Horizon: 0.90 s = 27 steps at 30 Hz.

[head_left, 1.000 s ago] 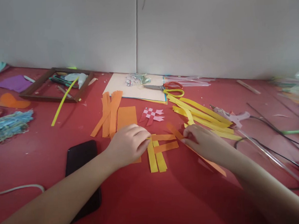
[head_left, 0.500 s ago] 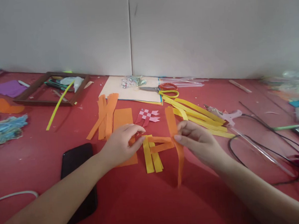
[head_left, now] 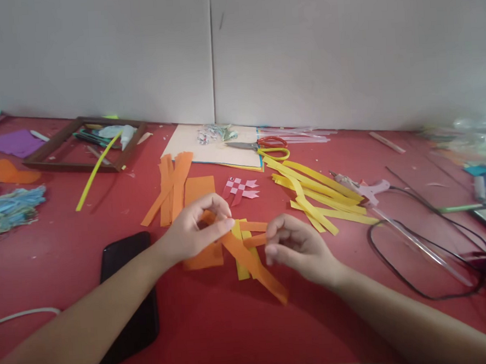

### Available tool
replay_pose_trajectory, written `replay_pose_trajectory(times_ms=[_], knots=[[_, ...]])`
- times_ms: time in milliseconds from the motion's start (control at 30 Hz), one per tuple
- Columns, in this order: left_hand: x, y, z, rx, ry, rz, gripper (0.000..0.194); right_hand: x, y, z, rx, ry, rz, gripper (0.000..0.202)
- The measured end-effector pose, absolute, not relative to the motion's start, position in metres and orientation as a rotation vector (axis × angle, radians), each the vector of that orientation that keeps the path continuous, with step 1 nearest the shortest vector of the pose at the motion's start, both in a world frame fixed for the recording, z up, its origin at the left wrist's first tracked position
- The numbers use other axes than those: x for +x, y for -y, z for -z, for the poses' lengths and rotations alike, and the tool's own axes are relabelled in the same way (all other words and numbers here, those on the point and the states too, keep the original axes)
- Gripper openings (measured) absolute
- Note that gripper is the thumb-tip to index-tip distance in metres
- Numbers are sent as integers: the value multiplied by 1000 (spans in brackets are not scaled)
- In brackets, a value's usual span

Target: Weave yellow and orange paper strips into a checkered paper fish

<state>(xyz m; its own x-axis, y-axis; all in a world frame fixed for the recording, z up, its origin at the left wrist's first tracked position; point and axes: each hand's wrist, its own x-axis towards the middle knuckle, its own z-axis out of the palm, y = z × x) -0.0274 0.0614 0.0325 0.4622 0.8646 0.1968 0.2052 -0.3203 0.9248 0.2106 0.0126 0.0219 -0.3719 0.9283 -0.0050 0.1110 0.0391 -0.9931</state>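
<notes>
Starting left: black phone (head_left: 127, 252) lower left of frame, left forearm across it. Orange sheet (head_left: 199, 190) next, left of centre, partly behind the left hand (head_left: 196, 231). That hand pinches an orange strip (head_left: 247, 258) between thumb and fingers near its upper end; strip slants down-right in front of the short yellow strips (head_left: 242, 267), centre frame. Pink checkered fish (head_left: 239, 187) just above. Right hand (head_left: 300, 250), right of centre: fingers half curled, thumb apart, nothing clearly gripped. Yellow strip pile (head_left: 321, 191) and glue gun (head_left: 367, 191) farther right.

Risks, judging: strip's loose lower end could drag the yellow pieces askew, since little seems to pin them; right fingertips could snag the short orange crosspieces (head_left: 254, 226) and pull them out. Hard pinch might crease the strip.

Hard to see: yellow/orange crossings mostly covered; crosspieces' right ends hidden behind right fingers, contact can't tell; forearms cut off by frame; far right blurry.
</notes>
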Motion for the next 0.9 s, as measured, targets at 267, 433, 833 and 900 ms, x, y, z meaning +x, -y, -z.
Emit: replay_pose_trajectory(times_ms=[267,433,833,900], knots=[[-56,-90,-37,1740,-1043,-956,11,230,-36,-12,-888,2286,-555,23],[-60,-91,-30,2513,-1611,-771,24,228,-38,-9,-860,2387,-496,21],[-28,-65,-30,2753,-778,-678,22,226,-34,-3,-910,2348,-307,17],[-28,-65,-26,2741,-732,-661,26,225,-34,-3,-905,2328,-295,16]])
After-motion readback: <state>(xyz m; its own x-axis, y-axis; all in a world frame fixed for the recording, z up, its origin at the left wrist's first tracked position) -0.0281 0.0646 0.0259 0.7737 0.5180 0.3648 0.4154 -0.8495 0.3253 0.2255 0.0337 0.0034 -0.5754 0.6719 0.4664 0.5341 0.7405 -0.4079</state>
